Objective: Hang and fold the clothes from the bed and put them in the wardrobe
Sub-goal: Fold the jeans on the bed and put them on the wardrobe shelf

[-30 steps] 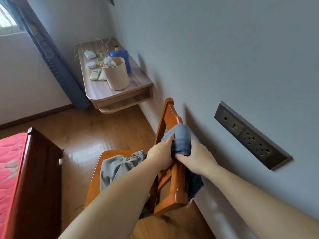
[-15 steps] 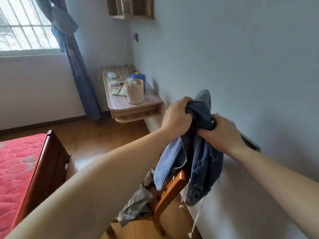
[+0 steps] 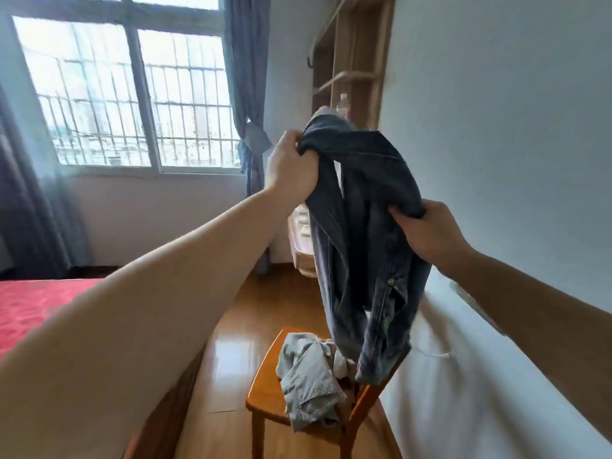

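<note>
A person holds up a dark blue denim garment (image 3: 364,233) with both hands in a bedroom. The left hand (image 3: 291,167) grips a bunched end of it high up, fingers curled tight round the cloth. The right hand (image 3: 430,233) grips another bunched part lower and to the right. The rest of the garment hangs down between the hands, its lowest folds in front of the back of a wooden chair (image 3: 265,392), hiding most of that chair back. Whether it is jeans or a jacket is hard to tell. A crumpled grey garment (image 3: 308,379) lies on the chair seat. The red bed (image 3: 33,303) is at the left, largely covered by the left forearm. A small table by the wall is almost wholly hidden behind the denim. Beyond are a barred window (image 3: 126,94), a curtain (image 3: 245,77) and wall shelves (image 3: 351,61), all blurred.
</note>
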The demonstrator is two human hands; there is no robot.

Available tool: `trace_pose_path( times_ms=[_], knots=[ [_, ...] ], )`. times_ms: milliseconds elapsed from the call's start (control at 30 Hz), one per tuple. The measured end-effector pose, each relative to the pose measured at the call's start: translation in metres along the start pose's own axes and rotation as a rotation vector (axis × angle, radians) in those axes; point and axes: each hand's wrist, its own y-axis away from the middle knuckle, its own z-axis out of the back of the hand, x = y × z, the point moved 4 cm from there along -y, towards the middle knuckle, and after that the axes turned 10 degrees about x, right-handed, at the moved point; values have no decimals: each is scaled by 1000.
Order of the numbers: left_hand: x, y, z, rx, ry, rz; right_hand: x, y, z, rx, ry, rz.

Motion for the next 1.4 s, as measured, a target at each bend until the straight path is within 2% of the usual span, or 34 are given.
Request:
trace_pose_path(
  times_ms=[133,233,367,433,533,600,700,733,833,933,1033,1167,1300,1333,1400],
  knots=[
    [29,89,66,72,-144,232,62,38,-47,152,-314,-3],
    [46,178,94,176,-46,459,97,73,-100,315,-489,-100],
    [33,269,169,186,-167,531,132,132,-164,408,-605,-232],
    [18,305,217,209,-38,602,155,157,-194,461,-677,-279],
    [-6,362,270,382,293,691,199,186,-238,532,-751,-348],
    [-11,391,304,385,231,682,234,205,-273,612,-758,-376],
    [-2,423,365,227,-104,658,290,245,-325,697,-761,-387],
    [3,432,388,144,-130,628,308,260,-341,711,-778,-368],
    [10,456,463,-137,123,540,363,313,-387,843,-872,-223],
    [16,458,541,-394,276,475,408,367,-439,1071,-785,6],
    [32,452,600,-497,360,516,428,411,-489,1396,-792,20],
    [78,445,653,-555,424,626,427,427,-535,1627,-829,-17],
    [111,426,694,-589,510,600,420,423,-590,1717,-911,-13],
    [119,420,706,-598,505,596,419,421,-611,1657,-857,62],
    [135,406,728,-577,494,606,423,411,-654,1414,-735,187]
  ],
)
